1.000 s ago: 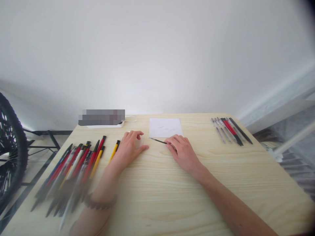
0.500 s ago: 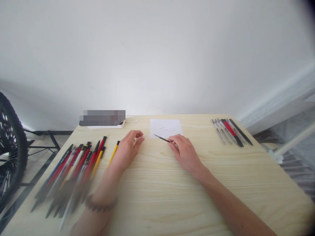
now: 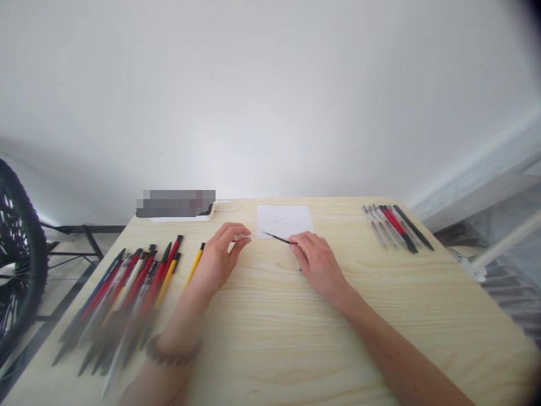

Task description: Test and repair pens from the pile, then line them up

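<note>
In the head view, my right hand [image 3: 316, 259] pinches a thin black pen refill [image 3: 276, 237], its clear-and-grey tip pointing left over the front of a white sheet of paper [image 3: 287, 215]. A small dark bit shows below that hand's fingertips, too small to name. My left hand [image 3: 222, 254] is closed on a clear pen barrel [image 3: 255, 234], whose end pokes out toward the refill's tip. A narrow gap separates the two. Faint pen marks show on the paper. Beside my left forearm lies a yellow pen [image 3: 196, 262] with a black end, partly hidden.
A large pile of pens [image 3: 131, 287] in red, yellow, white and black covers the table's left side. Several clear, red and black pens [image 3: 395, 225] lie in a row at right. A white-edged device [image 3: 181, 219] with a blurred-out top sits at back left. A wheel [image 3: 25, 254] stands left of the table.
My left hand has moved slightly right, bringing the clear barrel closer to the refill's tip. The refill and right hand have hardly moved; a small dark bit now shows below the right fingertips.
</note>
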Available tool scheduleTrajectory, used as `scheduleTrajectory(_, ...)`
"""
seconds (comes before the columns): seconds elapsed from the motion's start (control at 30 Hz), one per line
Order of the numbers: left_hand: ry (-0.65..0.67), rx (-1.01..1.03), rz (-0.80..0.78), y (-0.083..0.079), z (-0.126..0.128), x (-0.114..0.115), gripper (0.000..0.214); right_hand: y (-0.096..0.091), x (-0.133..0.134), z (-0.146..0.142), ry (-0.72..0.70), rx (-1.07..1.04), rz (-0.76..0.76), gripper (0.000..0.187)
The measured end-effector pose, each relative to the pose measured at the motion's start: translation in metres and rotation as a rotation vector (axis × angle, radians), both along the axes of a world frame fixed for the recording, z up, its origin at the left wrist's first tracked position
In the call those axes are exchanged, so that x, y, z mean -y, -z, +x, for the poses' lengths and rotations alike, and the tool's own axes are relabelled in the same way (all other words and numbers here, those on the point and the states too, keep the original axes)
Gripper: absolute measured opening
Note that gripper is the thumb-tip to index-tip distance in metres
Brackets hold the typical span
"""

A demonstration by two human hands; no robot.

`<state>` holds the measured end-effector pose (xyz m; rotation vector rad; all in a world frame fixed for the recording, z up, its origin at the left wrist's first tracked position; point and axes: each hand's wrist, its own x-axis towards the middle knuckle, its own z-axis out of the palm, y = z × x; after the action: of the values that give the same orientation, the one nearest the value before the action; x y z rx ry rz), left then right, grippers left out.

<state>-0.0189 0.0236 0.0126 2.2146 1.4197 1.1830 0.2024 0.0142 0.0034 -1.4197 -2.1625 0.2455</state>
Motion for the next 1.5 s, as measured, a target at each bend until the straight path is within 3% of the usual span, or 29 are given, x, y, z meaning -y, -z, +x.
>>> scheduleTrajectory(0.33,0.065,0.027,0.03,0.0,-0.001,0.0,0.01,0.001,-0.001,0.001,-0.015,0.05,0.025,0.022)
scheduleTrajectory(0.5,0.073,0.092,-0.05,0.0,-0.002,0.0,0.008,0.0,-0.001,0.002,-0.013,0.059,0.052,0.021)
scheduleTrajectory(0.73,0.12,0.548,-0.298,0.0,0.001,0.001,0.033,-0.001,0.0,0.002,-0.04,0.057,0.06,0.02)
scheduleTrajectory(0.87,0.149,0.641,-0.386,-0.003,0.004,0.002,0.043,-0.002,0.0,0.0,-0.063,0.046,0.064,0.019)
scheduleTrajectory(1.07,0.184,0.693,-0.528,-0.001,0.016,0.005,0.04,-0.002,0.003,-0.005,-0.131,-0.08,0.042,0.014)
scheduleTrajectory(1.27,0.15,0.837,-0.649,-0.005,0.028,0.01,0.03,0.003,0.005,-0.005,-0.084,-0.313,-0.034,0.005)
scheduleTrajectory(1.5,0.146,0.756,-0.727,-0.01,0.027,0.011,0.022,0.004,0.006,-0.007,-0.111,-0.43,-0.079,0.009)
